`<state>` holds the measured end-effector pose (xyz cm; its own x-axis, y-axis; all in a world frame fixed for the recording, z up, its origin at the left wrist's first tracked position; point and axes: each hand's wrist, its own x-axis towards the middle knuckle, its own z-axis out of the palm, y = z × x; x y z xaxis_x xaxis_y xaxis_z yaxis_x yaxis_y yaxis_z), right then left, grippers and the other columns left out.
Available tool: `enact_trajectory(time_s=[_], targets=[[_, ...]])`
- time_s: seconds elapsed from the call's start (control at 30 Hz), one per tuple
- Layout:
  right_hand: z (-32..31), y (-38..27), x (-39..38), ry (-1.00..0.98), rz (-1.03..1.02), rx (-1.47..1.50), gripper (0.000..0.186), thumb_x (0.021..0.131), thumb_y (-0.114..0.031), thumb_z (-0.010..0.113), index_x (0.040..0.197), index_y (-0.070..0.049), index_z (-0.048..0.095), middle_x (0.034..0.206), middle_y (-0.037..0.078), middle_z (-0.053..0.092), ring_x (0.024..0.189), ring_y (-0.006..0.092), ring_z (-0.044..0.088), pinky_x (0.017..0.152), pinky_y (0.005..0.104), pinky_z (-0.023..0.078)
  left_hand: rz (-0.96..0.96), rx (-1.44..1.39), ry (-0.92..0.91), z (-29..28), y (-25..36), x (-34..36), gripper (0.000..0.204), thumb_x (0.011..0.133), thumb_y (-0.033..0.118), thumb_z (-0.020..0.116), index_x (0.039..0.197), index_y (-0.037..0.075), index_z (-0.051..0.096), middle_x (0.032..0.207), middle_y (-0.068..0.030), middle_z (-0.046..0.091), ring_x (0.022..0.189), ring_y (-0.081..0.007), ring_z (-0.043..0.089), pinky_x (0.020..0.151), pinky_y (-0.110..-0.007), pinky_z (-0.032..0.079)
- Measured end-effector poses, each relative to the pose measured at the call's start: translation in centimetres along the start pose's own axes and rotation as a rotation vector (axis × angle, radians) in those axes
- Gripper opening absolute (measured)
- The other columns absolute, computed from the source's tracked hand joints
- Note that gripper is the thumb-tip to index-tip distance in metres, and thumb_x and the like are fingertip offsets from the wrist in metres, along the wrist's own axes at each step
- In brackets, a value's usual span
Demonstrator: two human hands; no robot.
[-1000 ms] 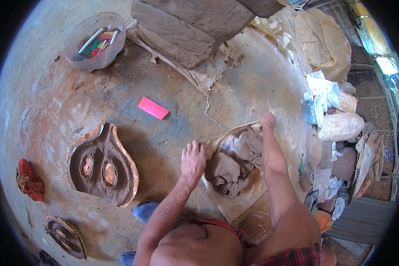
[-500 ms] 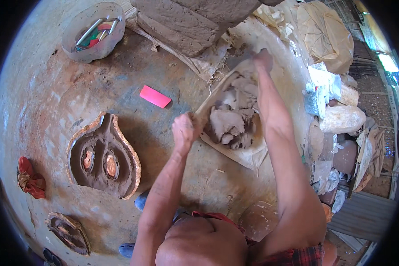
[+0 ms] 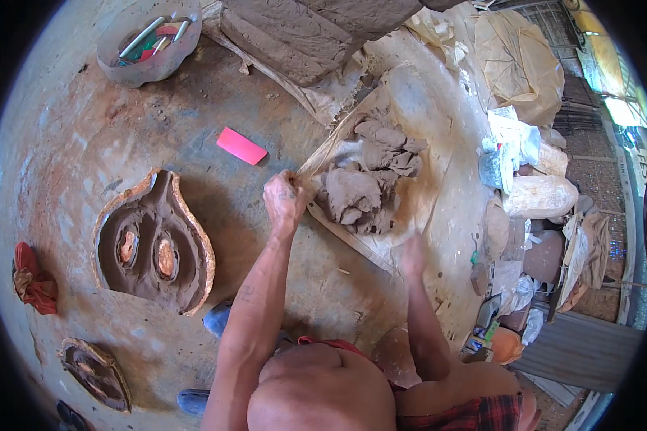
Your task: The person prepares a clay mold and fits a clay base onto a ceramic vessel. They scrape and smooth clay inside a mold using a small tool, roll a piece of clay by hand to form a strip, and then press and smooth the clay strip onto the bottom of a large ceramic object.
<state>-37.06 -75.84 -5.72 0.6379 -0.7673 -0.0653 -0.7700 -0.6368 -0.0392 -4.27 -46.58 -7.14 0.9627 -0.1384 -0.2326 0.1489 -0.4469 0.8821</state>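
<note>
Lumps of moist grey-brown clay (image 3: 359, 194) lie heaped on a pale cloth or plastic sheet (image 3: 430, 188) on the floor. Closed around the sheet's left edge is my left hand (image 3: 285, 197), knuckles up. My right hand (image 3: 413, 255) is over the sheet's near right corner, smeared by motion, so whether its fingers hold that corner cannot be seen. A flat pink rectangular scraper (image 3: 241, 146) rests on the floor beyond my left hand. To the left sits a large pear-shaped mould (image 3: 208, 251), lined with clay around two oval inserts.
A big block of clay (image 3: 287, 43) stands at the far side on sacking. A plastic bowl of tools (image 3: 147, 72) is at far left. Nearer left are a smaller clay-lined mould (image 3: 93, 377) and a red cloth bundle (image 3: 36, 280). Bags, white plaster-like pieces (image 3: 539, 195) and containers crowd the right.
My right hand has come from the sheet's far edge back toward its near right corner. My left hand still grips the left edge. The clay pile shows more openly.
</note>
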Motion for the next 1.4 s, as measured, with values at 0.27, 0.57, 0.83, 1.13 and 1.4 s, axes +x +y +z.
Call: enact_trajectory(time_s=[0.27,0.57,0.83,1.13,1.4], targets=[[-3.3,-13.9,-4.5,-0.464,0.137,-0.357,0.062,0.101,-0.054,0.060,0.122,0.002,0.075,0.120,0.025,0.075,0.110,0.0404,0.073,0.094,0.0492,0.056,0.202,0.132,-0.114,-10.3,-2.5,-3.1,0.046,0.086,0.013,0.080,0.131,0.009,0.067,0.101,-0.0218,0.078,0.092,-0.0435,0.076,0.080,-0.053,0.061],[-8.3,-42.4,-7.1,-0.266,-0.859,0.613,0.041,0.096,-0.030,0.079,0.118,0.003,0.071,0.108,0.025,0.074,0.099,0.0380,0.072,0.087,0.0443,0.055,0.021,0.059,-0.632,-33.2,-4.6,-15.8,0.032,0.097,0.035,0.075,0.111,0.007,0.077,0.102,-0.0152,0.079,0.093,-0.0296,0.078,0.083,-0.042,0.062],[-1.8,-65.6,0.1,-0.908,-1.191,0.482,0.077,0.106,-0.069,0.045,0.132,-0.002,0.072,0.134,0.025,0.071,0.131,0.0369,0.066,0.110,0.0406,0.048,-0.313,0.329,-0.587,-47.7,-7.2,-26.8,0.043,0.093,0.035,0.079,0.125,0.007,0.073,0.114,-0.0177,0.078,0.103,-0.0320,0.077,0.091,-0.044,0.062],[-2.4,-62.2,0.6,-0.803,-1.226,0.221,0.059,0.110,-0.049,0.051,0.113,0.007,0.070,0.096,0.024,0.074,0.089,0.0295,0.068,0.087,0.0434,0.049,-0.764,0.059,-0.243,-56.0,-5.3,-38.5,0.059,0.096,0.036,0.080,0.141,0.003,0.064,0.135,-0.0190,0.071,0.121,-0.0282,0.071,0.103,-0.041,0.058],[-9.2,-52.8,-8.5,-0.664,-0.938,0.201,0.068,0.113,-0.054,0.044,0.100,0.009,0.069,0.075,0.017,0.059,0.074,0.0212,0.052,0.072,0.0405,0.047,-0.757,-0.816,0.044,-38.5,-12.4,-32.1,0.087,0.104,0.064,0.059,0.165,0.005,0.037,0.160,-0.0202,0.051,0.138,-0.0309,0.059,0.116,-0.042,0.047]])
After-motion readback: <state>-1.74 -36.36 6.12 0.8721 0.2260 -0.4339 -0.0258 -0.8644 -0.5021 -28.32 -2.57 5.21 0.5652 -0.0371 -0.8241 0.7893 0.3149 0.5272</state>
